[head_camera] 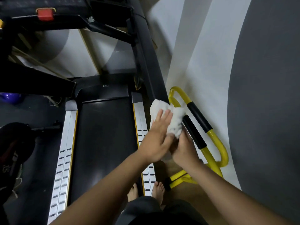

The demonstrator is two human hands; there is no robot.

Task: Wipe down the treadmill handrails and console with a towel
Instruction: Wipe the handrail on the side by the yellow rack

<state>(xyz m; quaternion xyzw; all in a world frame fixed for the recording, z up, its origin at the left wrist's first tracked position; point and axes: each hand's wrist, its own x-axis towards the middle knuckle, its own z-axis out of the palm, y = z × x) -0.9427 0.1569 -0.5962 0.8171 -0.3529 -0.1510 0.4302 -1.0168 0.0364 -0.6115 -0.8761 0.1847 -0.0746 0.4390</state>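
Towel (pixel 168 116): white, bunched, at the near end of the right handrail (pixel 151 51), at about 3 o'clock from the middle of the view. It covers the tip of the rail, just beside the black sleeves of the yellow frame (pixel 222 148).

Left hand (pixel 156 140): fingers straight, laid flat on the side of the towel that faces the belt, pressing it toward the rail.

Right hand (pixel 182 150): under and behind the towel at its 5 o'clock edge. Fingers hidden by the cloth, so whether it grips or merely props cannot be told.

Right handrail: black, running from the towel up toward 12 o'clock to the console (pixel 48 12), which sits at 11 o'clock with a red clip (pixel 45 14) on its front.

Belt (pixel 103 143): dark, between grey slotted side rails (pixel 64 159). Bare feet (pixel 146 191) at 6 o'clock.

Step, as judged: wiping the rail's end.

Method advised: wrap cloth right round the rail, keep firm even pressure, draw it in one long pass toward the console, refold to a fresh face, avoid snagging the yellow frame.
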